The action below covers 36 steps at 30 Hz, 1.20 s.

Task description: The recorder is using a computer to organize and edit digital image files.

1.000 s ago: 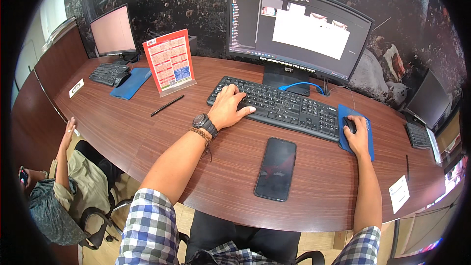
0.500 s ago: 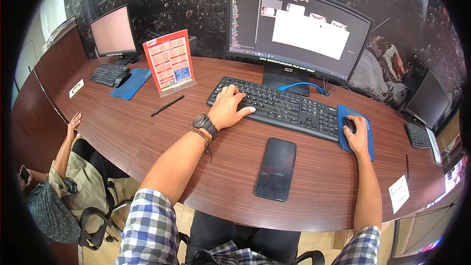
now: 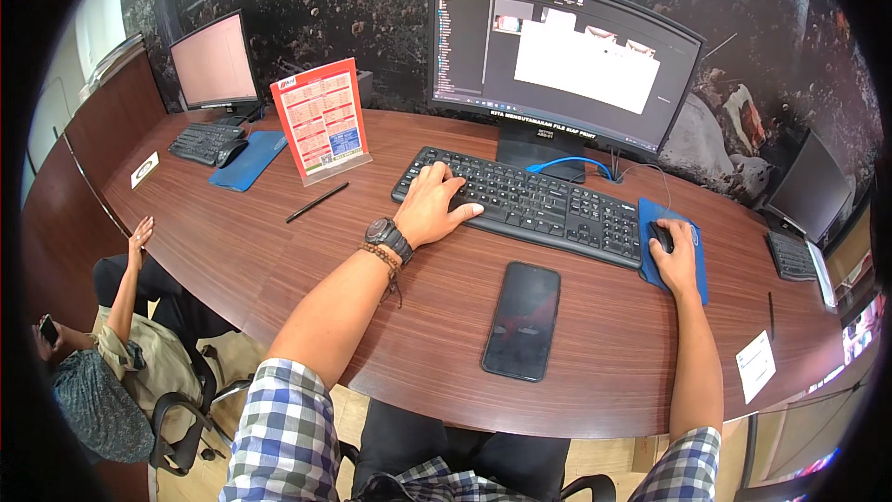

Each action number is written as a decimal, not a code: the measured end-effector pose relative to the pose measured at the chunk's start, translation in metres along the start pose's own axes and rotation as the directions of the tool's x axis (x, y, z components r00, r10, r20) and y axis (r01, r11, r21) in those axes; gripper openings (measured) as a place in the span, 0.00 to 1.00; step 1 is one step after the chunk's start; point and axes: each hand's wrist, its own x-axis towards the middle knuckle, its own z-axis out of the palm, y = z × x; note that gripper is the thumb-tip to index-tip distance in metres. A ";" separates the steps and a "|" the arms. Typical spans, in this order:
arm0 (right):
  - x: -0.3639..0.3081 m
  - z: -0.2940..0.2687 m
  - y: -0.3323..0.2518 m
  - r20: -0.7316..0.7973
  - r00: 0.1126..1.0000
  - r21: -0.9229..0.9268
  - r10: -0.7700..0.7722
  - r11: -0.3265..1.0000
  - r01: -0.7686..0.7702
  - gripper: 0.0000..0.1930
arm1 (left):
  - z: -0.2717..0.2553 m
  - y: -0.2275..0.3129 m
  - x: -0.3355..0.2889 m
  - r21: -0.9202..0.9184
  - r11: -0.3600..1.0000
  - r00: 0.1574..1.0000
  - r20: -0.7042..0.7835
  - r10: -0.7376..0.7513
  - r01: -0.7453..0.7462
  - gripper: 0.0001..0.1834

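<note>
My left hand [image 3: 431,209] rests on the left end of a black keyboard [image 3: 548,209], fingers spread over the keys and thumb stretched along the front edge. It holds nothing. A dark watch [image 3: 390,237] and a beaded bracelet circle that wrist. On the right, my right hand [image 3: 678,260] is wrapped over a black computer mouse [image 3: 662,236], which lies on a blue mouse pad [image 3: 692,288]. Behind the keyboard stands a curved monitor [image 3: 567,51] with a pale window over a dark program. A black smartphone [image 3: 522,321] lies face up between my forearms.
Left of the keyboard lie a black pen [image 3: 318,203] and an upright red-and-white sign in a stand [image 3: 323,121]. Farther left are a second monitor [image 3: 214,60] and keyboard [image 3: 206,142]. A seated person [image 3: 149,353] rests a hand at the desk edge. A white card [image 3: 755,366] lies right.
The seated person at the left has shifted slightly, and a dark-clothed leg shows higher beside the desk. My hands, the mouse and the screen look the same.
</note>
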 end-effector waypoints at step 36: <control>0.001 -0.001 0.001 -0.032 0.999 0.002 0.000 1.000 0.000 0.18 | -0.004 0.004 0.001 0.011 1.000 1.000 0.011 -0.007 0.007 0.33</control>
